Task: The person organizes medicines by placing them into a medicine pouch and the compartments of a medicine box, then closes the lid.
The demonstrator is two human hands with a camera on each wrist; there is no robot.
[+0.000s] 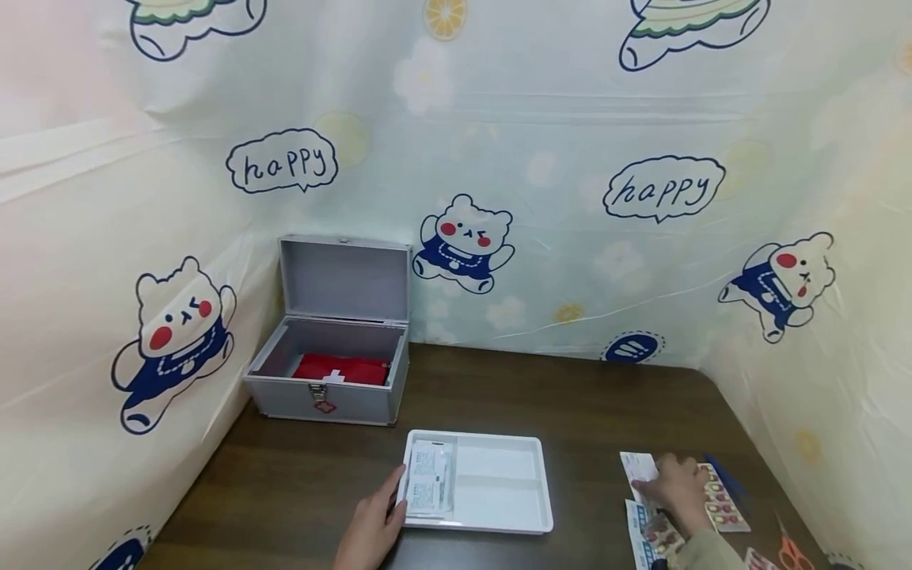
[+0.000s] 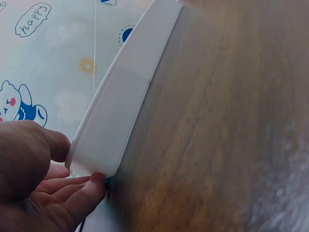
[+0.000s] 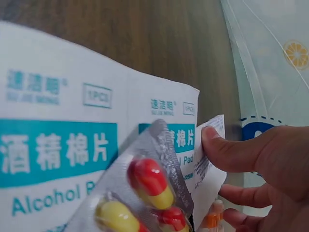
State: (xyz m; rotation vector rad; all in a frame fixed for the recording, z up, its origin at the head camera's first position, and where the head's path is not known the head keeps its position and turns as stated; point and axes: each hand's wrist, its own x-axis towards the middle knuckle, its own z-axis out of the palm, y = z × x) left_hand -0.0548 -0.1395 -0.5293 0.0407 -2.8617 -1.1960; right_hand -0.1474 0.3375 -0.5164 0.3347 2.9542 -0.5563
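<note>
My left hand (image 1: pixel 372 521) grips the left end of a white divided tray (image 1: pixel 502 518), thumb at the rim and fingers below in the left wrist view. A clear-wrapped packet with printed text (image 1: pixel 431 479) lies in the tray's left compartment. At the right, my right hand (image 1: pixel 677 491) pinches a white printed packet (image 3: pixel 207 169) by its edge, thumb on its face. Beside it are alcohol pad packets (image 3: pixel 58 145), with a red-and-yellow capsule blister pack (image 3: pixel 149 183) in front of them. Another capsule blister pack (image 1: pixel 725 503) lies right of the hand.
A grey metal box (image 1: pixel 328 402) stands lid-up at the back left, a red pouch with a white cross (image 1: pixel 356 370) inside. Orange-handled scissors (image 1: pixel 792 550) and a blue item (image 1: pixel 727 477) lie at the right edge. Printed curtains surround the brown table (image 1: pixel 513 380).
</note>
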